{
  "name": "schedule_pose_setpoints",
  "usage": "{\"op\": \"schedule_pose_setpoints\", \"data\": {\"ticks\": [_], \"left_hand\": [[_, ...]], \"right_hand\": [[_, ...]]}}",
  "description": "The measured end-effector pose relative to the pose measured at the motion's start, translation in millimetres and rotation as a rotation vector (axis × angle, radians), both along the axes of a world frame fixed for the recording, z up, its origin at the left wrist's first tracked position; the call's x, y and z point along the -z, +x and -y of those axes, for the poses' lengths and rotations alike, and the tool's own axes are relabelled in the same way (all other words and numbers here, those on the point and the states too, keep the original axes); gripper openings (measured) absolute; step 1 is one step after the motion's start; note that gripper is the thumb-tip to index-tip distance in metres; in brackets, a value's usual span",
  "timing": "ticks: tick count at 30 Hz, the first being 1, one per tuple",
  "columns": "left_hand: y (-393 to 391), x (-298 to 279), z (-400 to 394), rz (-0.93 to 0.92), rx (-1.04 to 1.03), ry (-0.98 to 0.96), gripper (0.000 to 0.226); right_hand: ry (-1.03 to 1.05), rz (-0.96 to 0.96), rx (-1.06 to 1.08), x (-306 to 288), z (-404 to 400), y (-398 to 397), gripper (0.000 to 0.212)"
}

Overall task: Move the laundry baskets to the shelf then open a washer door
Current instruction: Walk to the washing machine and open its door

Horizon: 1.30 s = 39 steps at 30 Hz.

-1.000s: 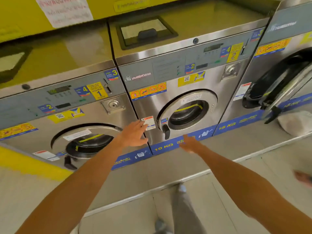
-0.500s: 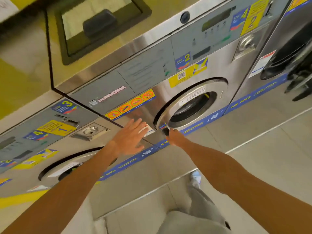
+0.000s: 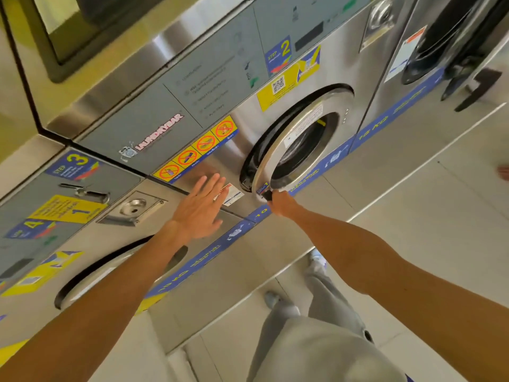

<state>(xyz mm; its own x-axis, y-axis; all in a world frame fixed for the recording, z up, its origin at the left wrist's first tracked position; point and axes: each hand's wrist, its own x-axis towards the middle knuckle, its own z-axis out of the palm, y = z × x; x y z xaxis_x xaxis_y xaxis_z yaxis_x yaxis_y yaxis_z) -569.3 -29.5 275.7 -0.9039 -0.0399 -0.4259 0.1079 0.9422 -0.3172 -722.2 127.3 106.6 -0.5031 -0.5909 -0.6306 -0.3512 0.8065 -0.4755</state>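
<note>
A steel front-loading washer [image 3: 220, 111] fills the middle of the head view. Its round chrome door [image 3: 300, 142] stands slightly ajar, with a dark gap along its left rim. My right hand [image 3: 281, 201] is closed around the black door handle [image 3: 267, 194] at the door's lower left. My left hand [image 3: 201, 208] lies flat with fingers spread on the washer's steel front, left of the door, beside a small white sticker. No laundry basket is in view.
A second washer [image 3: 68, 244] with a shut door sits at the left. At the right, a larger washer's black door [image 3: 451, 42] hangs open. A raised tiled plinth [image 3: 385, 161] runs below the machines. My grey trousers and shoes are on the floor tiles below.
My right hand has reached the handle, closed on it, and the door has come off its seat. I have leaned in closer; the left hand stays on the washer front.
</note>
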Motion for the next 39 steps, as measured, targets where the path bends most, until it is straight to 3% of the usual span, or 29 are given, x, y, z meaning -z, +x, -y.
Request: {"op": "schedule_pose_setpoints", "data": {"ticks": [8, 13, 16, 17, 21, 24, 33, 39], "left_hand": [[6.5, 15.7, 6.1, -0.034, -0.025, -0.002, 0.087], [7.1, 19.5, 4.2, -0.062, -0.029, 0.008, 0.082], [6.7, 19.7, -3.1, -0.101, -0.079, 0.053, 0.080], [6.4, 19.5, -6.9, -0.113, -0.107, 0.078, 0.080], [3.0, 19.1, -23.6, -0.136, -0.246, 0.160, 0.080], [-3.8, 18.4, -32.0, -0.172, -0.317, 0.244, 0.080], [-17.0, 19.3, -38.7, -0.174, -0.441, 0.244, 0.092], [-26.4, 20.5, -71.4, -0.173, -0.584, 0.301, 0.089]], "right_hand": [[0.058, -0.064, 0.175, 10.9, -86.6, 24.4, 0.043], [0.197, -0.170, 0.275, -1.9, -171.0, 28.1, 0.052], [0.187, -0.177, 0.343, 11.7, -221.5, 12.8, 0.090], [0.144, -0.182, 0.405, 18.8, -235.2, 5.2, 0.094], [-0.031, -0.309, 0.587, -64.9, -252.7, 8.9, 0.054], [-0.035, -0.409, 0.679, -93.9, -264.0, -3.9, 0.033], [0.016, -0.414, 0.695, -109.2, -308.2, -57.4, 0.027], [0.042, -0.407, 0.478, -104.9, -353.2, -104.7, 0.026]]}}
